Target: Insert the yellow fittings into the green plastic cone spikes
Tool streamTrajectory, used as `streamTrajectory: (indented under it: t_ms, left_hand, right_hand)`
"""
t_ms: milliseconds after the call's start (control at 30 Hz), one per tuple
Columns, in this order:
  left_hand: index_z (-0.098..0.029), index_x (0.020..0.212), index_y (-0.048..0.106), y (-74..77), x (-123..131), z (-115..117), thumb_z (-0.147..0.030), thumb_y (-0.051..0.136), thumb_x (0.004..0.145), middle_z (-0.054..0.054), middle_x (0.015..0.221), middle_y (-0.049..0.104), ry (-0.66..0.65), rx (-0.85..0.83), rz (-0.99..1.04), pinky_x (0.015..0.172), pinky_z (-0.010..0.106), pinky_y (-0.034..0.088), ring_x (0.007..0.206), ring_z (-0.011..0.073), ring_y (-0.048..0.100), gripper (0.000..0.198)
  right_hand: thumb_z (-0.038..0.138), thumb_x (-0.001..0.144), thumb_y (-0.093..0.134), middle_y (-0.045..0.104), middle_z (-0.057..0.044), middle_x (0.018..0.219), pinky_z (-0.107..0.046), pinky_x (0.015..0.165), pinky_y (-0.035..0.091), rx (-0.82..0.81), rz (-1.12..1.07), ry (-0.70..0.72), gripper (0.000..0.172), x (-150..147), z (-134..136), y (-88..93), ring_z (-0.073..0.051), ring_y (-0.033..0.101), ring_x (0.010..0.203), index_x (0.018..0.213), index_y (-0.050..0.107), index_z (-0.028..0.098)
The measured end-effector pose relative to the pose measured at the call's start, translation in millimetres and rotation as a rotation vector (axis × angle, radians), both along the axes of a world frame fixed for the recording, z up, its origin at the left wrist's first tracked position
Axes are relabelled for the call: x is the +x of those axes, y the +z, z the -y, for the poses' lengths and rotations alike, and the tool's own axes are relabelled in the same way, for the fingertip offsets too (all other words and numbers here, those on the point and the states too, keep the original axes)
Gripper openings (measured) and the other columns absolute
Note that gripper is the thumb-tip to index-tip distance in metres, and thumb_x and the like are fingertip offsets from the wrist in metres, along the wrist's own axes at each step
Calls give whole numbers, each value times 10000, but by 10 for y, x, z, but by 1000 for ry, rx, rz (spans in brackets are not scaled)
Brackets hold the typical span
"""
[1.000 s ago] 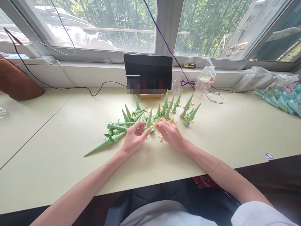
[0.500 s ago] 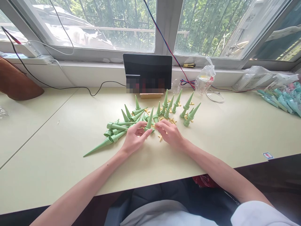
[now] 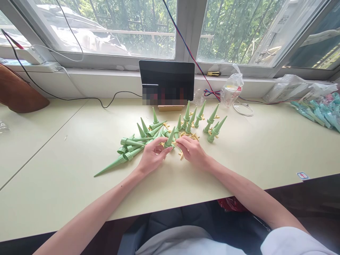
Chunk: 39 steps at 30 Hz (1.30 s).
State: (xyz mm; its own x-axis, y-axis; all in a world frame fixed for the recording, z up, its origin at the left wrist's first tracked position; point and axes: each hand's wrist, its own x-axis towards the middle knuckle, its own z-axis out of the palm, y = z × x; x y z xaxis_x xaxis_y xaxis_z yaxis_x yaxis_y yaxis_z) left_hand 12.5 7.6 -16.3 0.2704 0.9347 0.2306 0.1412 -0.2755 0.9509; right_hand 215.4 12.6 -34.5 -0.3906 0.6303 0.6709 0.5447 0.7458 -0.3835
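Observation:
My left hand [image 3: 152, 154] is closed round the collar of a green plant watering spike [image 3: 170, 137], which leans to the right with its tip up. On its right side my right hand [image 3: 193, 151] pinches a small yellow valve [image 3: 175, 142] against the collar, mostly covered by the fingertips. Whether the valve sits in the collar I cannot tell. Left of my left hand lies a pile of green spikes [image 3: 130, 142]. Beyond my right hand are loose yellow valves [image 3: 196, 136], and several spikes fitted with valves [image 3: 214, 131] stand upright.
A dark tablet [image 3: 167, 76] leans on a cardboard stand [image 3: 171, 108] at the back of the table [image 3: 252, 152]. A bagged cup [image 3: 231, 88], a white cable [image 3: 243, 109] and teal packets [image 3: 320, 109] lie to the right. A brown bag [image 3: 21, 90] is at the far left.
The spike in my left hand has tilted, its tip moving slightly right and down. My right hand has shifted a little to the right, still at the collar.

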Motion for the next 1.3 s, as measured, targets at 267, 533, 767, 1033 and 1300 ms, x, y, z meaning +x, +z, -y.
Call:
streamTrajectory:
  t_ms: [267,533,767,1033,1300]
  left_hand:
    - [-203,1016,632,11,8,20,-402,740,799,-36,635,582,4,-45,-12,474,239,480,479,110,534,314]
    - [-186,1031,650,36,8,5,-439,738,798,-5,699,616,14,-156,74,434,235,465,467,112,538,355]
    - [-187,1028,651,34,23,17,-447,705,832,-3,700,617,5,-136,79,430,226,453,457,100,527,330]
    - [-194,995,607,36,30,20,-480,627,893,-38,572,568,20,-114,71,411,213,422,410,94,509,305]
    - [-192,1015,598,46,35,24,-485,610,904,-46,556,553,14,-107,56,425,216,439,426,102,520,313]
  right_hand:
    - [245,1043,395,604,-45,808,-254,603,441,2,-23,-2,203,-1,-6,2,-146,567,677,1030,592,199]
    - [231,1005,482,648,-60,946,-249,598,517,-46,-72,1,158,-27,4,-47,-135,628,700,1142,559,210]
    - [224,1002,492,647,-64,957,-247,600,516,2,-69,-4,145,-19,-11,-57,-135,623,711,1109,591,219]
    - [211,994,511,662,-61,931,-237,585,488,65,-36,-10,135,-25,-7,-21,-143,621,740,1080,615,224]
    - [189,989,517,688,-54,887,-227,585,462,204,57,-73,124,-52,17,36,-129,637,712,1028,634,204]
